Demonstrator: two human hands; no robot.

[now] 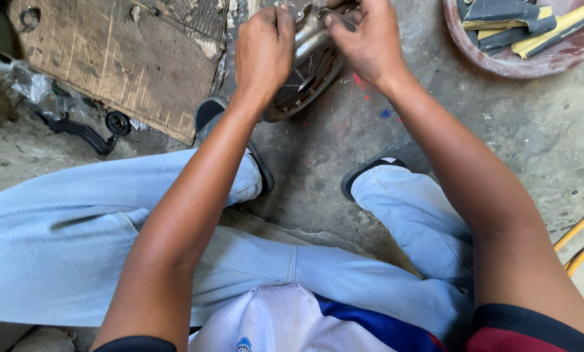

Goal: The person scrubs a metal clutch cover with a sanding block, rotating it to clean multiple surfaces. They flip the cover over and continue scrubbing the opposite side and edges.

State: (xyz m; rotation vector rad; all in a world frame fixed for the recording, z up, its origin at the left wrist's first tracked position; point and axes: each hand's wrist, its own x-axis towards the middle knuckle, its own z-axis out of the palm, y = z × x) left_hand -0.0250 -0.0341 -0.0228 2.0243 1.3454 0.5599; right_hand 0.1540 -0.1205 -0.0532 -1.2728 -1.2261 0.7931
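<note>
I sit low over a concrete floor with both arms stretched forward. My left hand (264, 51) is closed around the left side of a round, dirty metal disc part (306, 81) with radial slots. My right hand (365, 40) grips the metal piece on top of that disc, fingers curled over it. The two hands almost touch above the part. The disc stands tilted on the floor between my feet, and its upper half is hidden by my fingers.
A worn wooden board (113, 58) lies at the upper left, with a black metal bracket (83, 130) and crumpled plastic beside it. A reddish bowl (520, 64) holding black and yellow tools sits upper right. Yellow hose (582, 244) runs along the right edge.
</note>
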